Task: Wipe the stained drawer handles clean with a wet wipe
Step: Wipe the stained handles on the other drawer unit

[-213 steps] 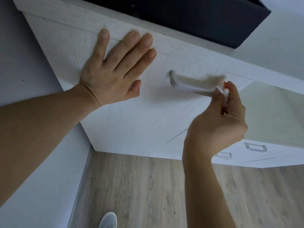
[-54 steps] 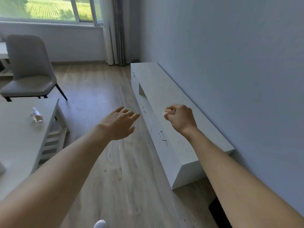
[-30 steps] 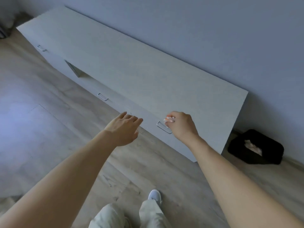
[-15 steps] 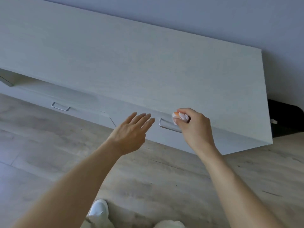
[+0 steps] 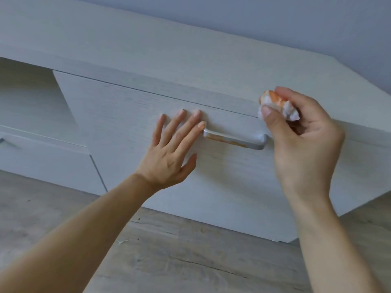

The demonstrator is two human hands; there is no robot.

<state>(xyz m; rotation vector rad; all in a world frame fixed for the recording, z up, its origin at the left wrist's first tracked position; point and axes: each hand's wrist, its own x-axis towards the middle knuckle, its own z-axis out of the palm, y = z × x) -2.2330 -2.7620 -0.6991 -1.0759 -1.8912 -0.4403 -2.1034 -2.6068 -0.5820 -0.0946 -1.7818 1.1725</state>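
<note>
Orange stains mark the crumpled white wipe (image 5: 277, 106), which sits in the right part of the frame, above the middle. The right hand (image 5: 304, 136) pinches it between the thumb tip and the curled fingers (image 5: 296, 98), so the wad shows on the left side of that hand. The wipe is in the air in front of the upper edge of the drawer (image 5: 148, 127), just above and to the right of the right end of the handle (image 5: 234, 140); it does not touch the handle.

The handle is a pale metal bar at the centre of the frame. Its long axis runs from left to right and drops a little toward the right. An orange stain lies along its lower edge, mostly in the left and middle part; the right end looks clean.

The left hand (image 5: 171, 151) lies flat on the drawer front with straight, spread fingers that point up and to the right. It holds nothing. Its index fingertip is just beside the left end of the handle; I cannot tell if it touches.

The drawer belongs to a low white cabinet (image 5: 148, 49) that crosses the upper half of the frame. A second drawer with its own handle (image 5: 6, 142) shows at the left edge. Grey wood floor (image 5: 190, 261) fills the bottom.
</note>
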